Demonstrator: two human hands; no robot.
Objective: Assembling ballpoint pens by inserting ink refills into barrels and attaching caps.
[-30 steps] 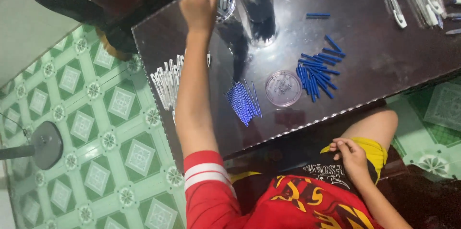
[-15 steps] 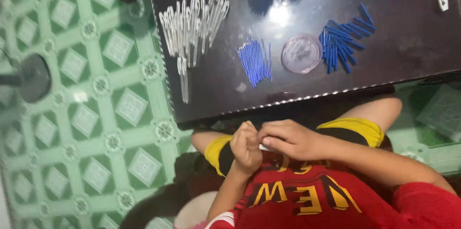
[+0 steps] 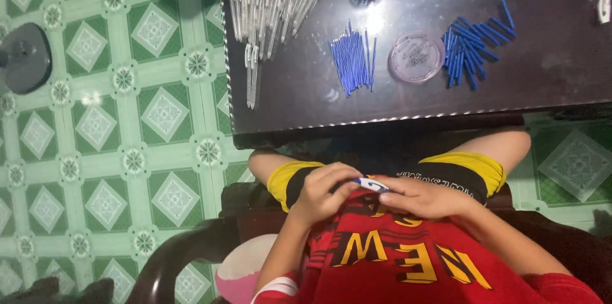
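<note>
Both hands are meeting over the lap, just above the red shirt. The left hand is curling its fingers around one end of a small pen part, white with a blue tip, and the right hand is pinching the other end, so the piece is lying across between the two sets of fingertips, clamped from both sides. Black shorts with yellow cuffs are showing just beyond the hands. Farther out, the dark glossy table is carrying a bundle of thin blue refills, a round clear lid just beside it, and a loose heap of blue caps. At the far left of the table, clear pen barrels are lying in a row. Green patterned floor tiles are spreading to the left.
</note>
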